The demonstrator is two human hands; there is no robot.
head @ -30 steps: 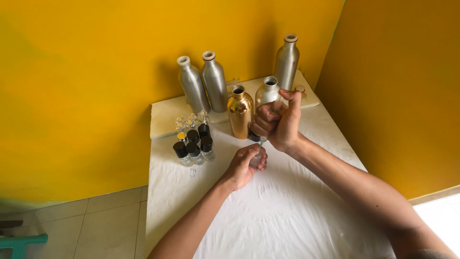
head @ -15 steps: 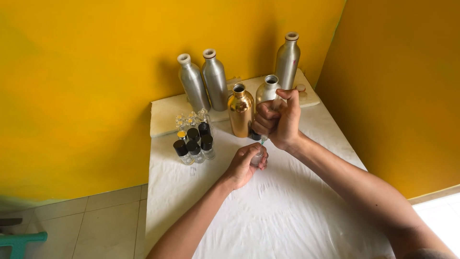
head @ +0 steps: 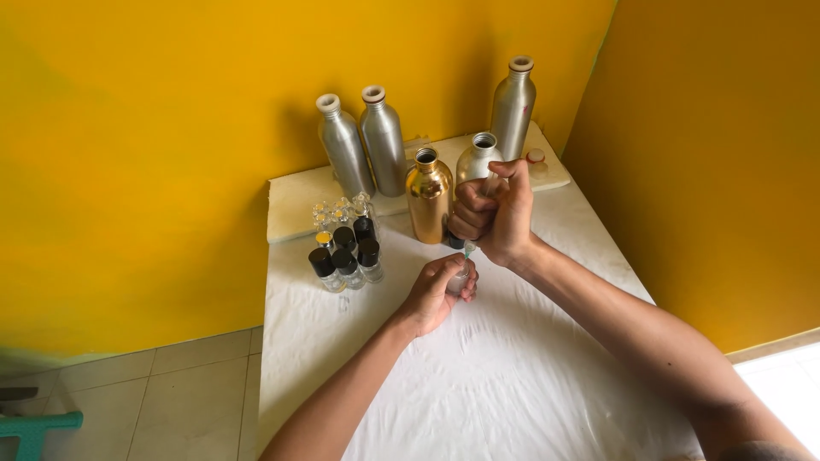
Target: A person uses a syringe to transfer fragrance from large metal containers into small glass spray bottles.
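Note:
My left hand (head: 437, 293) rests on the white-clothed table (head: 478, 384) and wraps around a small clear vial (head: 459, 280) standing upright. Directly above it, my right hand (head: 497, 213) is fisted around a syringe (head: 469, 248), thumb on top, with the syringe tip pointing down into the vial's mouth. Just behind my right hand stand an open gold bottle (head: 428, 196) and an open silver bottle (head: 477, 160).
A cluster of small vials (head: 345, 243), some black-capped and some clear-topped, stands left of my hands. Three capped silver bottles (head: 382, 141) line the back edge against the yellow wall. A small round cap (head: 535, 157) lies at the back right. Tiled floor lies left.
Nothing has visibly moved; both hands hold the same pose over the vial.

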